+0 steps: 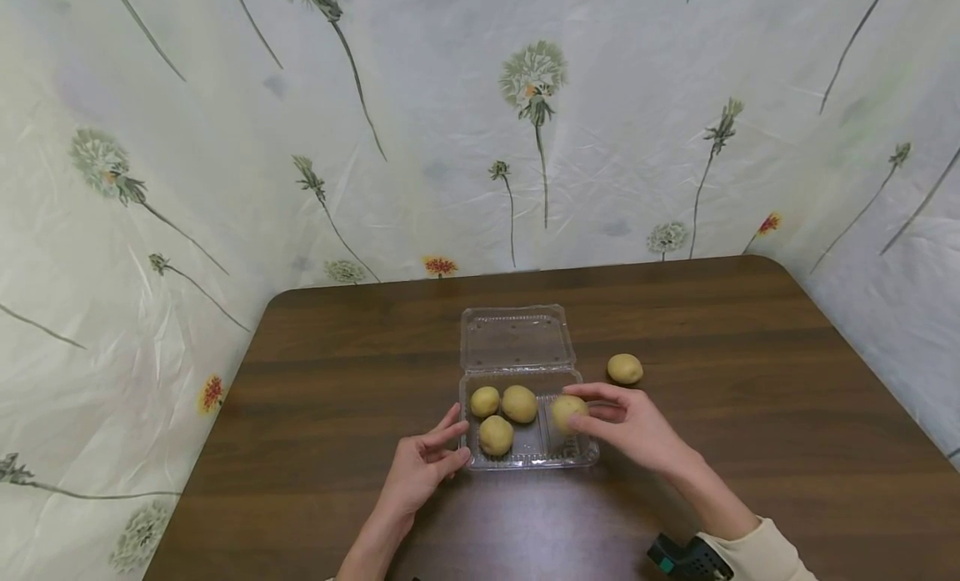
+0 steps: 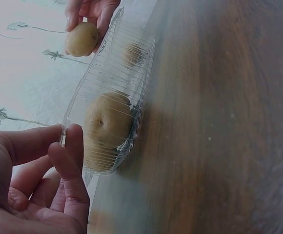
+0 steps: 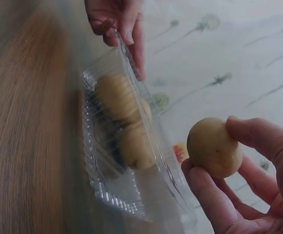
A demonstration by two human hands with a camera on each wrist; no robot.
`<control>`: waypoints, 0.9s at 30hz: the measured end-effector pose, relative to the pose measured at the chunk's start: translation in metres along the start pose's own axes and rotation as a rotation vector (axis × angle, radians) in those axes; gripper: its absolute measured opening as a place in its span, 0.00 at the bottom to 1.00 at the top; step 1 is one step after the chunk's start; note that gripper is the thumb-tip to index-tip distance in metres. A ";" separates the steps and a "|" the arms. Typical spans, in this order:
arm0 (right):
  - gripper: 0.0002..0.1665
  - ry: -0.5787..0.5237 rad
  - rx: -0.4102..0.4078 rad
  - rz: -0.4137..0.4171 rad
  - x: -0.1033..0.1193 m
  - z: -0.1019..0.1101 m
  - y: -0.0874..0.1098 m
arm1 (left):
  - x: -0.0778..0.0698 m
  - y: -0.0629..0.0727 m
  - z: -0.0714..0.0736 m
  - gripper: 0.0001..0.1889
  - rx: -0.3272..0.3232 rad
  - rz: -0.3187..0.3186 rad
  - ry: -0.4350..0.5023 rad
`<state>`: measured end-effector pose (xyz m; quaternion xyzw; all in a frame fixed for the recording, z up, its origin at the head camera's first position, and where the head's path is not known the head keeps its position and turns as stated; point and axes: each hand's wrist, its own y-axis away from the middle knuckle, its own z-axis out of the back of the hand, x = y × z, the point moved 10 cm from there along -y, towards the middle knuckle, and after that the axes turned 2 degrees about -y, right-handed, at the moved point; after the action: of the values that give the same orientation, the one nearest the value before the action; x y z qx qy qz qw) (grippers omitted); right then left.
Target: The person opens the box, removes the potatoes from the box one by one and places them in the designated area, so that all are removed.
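A clear plastic clamshell container (image 1: 525,462) lies on the table with its lid (image 1: 517,339) folded back. Inside its left part sit three potatoes, among them a front potato (image 1: 496,436). My left hand (image 1: 423,464) pinches the container's left rim between thumb and fingers, as the left wrist view shows closely. Over the right part of the container my right hand (image 1: 630,423) holds another potato (image 3: 214,147) between thumb and fingertips. In the right wrist view that potato is above the rim, apart from the others.
One loose potato (image 1: 625,369) lies on the brown wooden table (image 1: 337,381), to the right of the container. A flower-patterned sheet (image 1: 450,131) hangs behind the table and along its sides. A dark device (image 1: 690,558) sits at the right wrist.
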<state>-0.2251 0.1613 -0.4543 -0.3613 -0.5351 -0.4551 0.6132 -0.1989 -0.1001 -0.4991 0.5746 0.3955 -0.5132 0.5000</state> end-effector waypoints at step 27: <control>0.27 0.005 -0.072 -0.016 -0.009 0.025 0.013 | 0.004 -0.001 0.001 0.23 0.003 0.012 0.002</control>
<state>-0.2212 0.1904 -0.4583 -0.3774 -0.5197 -0.4800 0.5976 -0.1995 -0.1009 -0.5028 0.5781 0.3919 -0.5101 0.5020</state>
